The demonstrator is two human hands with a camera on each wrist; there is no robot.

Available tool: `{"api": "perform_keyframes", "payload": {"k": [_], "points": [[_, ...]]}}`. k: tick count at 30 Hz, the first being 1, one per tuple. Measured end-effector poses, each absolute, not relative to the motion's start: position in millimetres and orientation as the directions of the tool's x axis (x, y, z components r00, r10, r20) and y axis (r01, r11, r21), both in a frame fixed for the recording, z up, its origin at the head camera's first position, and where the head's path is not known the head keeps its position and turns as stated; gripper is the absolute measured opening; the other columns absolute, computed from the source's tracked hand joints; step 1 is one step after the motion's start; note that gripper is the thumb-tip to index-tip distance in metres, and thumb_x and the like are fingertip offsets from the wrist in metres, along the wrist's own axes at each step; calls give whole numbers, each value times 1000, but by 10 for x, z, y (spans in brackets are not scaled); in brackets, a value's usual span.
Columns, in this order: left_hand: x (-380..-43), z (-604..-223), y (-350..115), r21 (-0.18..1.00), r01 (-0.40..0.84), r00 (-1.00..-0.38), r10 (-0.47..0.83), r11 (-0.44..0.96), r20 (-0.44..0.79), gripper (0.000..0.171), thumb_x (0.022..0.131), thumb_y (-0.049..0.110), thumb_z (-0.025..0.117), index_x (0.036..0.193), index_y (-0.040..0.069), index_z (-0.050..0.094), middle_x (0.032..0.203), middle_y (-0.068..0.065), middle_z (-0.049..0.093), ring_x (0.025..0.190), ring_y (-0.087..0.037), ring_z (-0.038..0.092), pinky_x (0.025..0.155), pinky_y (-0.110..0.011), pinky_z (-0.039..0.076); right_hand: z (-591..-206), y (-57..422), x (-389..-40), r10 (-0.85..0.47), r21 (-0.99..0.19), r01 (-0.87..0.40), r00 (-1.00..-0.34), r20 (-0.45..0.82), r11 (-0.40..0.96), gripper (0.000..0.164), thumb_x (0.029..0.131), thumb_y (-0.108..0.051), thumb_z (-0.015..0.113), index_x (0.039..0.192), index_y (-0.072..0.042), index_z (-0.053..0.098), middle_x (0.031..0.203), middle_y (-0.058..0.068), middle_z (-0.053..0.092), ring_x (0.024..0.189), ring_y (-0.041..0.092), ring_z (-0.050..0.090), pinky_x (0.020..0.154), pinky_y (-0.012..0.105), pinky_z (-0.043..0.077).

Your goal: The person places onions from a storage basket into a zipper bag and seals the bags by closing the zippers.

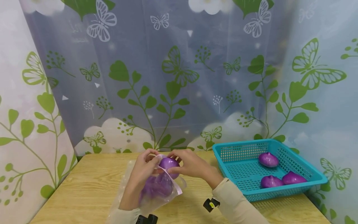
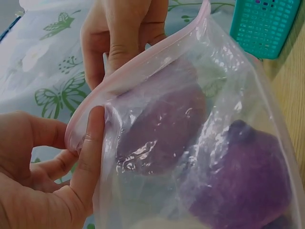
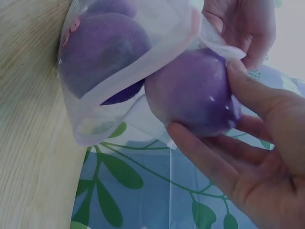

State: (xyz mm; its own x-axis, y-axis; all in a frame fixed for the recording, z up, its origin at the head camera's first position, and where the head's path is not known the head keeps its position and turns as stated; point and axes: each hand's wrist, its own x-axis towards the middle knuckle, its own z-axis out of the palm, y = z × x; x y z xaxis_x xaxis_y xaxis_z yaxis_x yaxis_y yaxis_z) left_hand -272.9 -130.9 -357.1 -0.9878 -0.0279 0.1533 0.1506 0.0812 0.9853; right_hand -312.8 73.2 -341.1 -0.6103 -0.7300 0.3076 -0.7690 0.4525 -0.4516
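- Wood-grained worktop [image 1: 92, 183] underneath, with a leaf-and-butterfly curtain [image 1: 207, 99] rising behind it.
- Purple onion [image 3: 190, 93] at the mouth of a clear bag [image 2: 219, 52]; the right hand [image 1: 191, 163] has its grip closed around it, thumb on one side, fingers on the other.
- Left hand [image 1: 142, 171], its grip pinching the bag's edge.
- More purple onions [image 2: 243, 176] inside, seen through the plastic.
- Teal basket [image 1: 237, 169] off to the right, three loose onions [image 1: 268, 159] lying in it.

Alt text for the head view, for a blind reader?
The right hand holds a purple onion at the mouth of a clear bag, which the left hand grips; a teal basket holding three more onions stands at right.
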Motion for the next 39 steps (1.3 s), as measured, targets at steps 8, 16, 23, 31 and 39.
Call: {"api": "perform_keyframes", "payload": {"k": [8, 16, 23, 31, 39], "points": [[-2717, -3556, -1317, 986, 154, -988, -20, 64, 156, 10, 101, 0, 57, 110, -3, 59, 91, -12, 64, 69, -19, 69, 62, -25, 67, -3433, 761, -3114, -773, -458, -780, -577, 264, 425, 53, 91, -8, 78, 141, -4, 59, 130, 11, 68, 112, 25, 69, 83, 14, 62], [-2693, -3526, -1311, 989, 139, -990, -29, 51, 141, 11, 101, 0, 58, 111, -4, 59, 89, -8, 62, 70, -16, 66, 61, -22, 65, -3553, 655, -3118, -699, -440, -762, -631, 337, 476, 33, 87, -12, 84, 115, -6, 67, 97, 8, 75, 74, 8, 69, 66, 10, 59], [-2693, -3508, -1324, 988, 142, -989, -23, 57, 143, 10, 101, 1, 57, 110, -3, 59, 84, -5, 58, 72, -15, 64, 62, -20, 64, -3638, 595, -3110, -700, -494, -763, -616, 361, 416, 24, 89, 0, 76, 108, -3, 61, 78, 10, 75, 57, 2, 65, 53, 11, 57], [-2708, -3504, -1323, 992, 123, -992, -23, 14, 123, 10, 103, 2, 56, 111, -3, 58, 81, -3, 54, 67, -13, 59, 65, -24, 67, -3675, 580, -3119, -779, -403, -853, -489, 392, 333, 17, 92, 9, 66, 99, -5, 73, 82, 6, 74, 66, -1, 58, 58, 6, 47], [-2714, -3510, -1339, 993, 114, -993, -36, 6, 115, 10, 103, 1, 54, 111, -2, 58, 84, -3, 52, 74, -14, 56, 71, -29, 69, -3613, 619, -3098, -809, -448, -832, -492, 321, 329, 21, 95, 7, 62, 107, -6, 75, 84, 7, 75, 63, -2, 59, 59, 6, 50]]}}
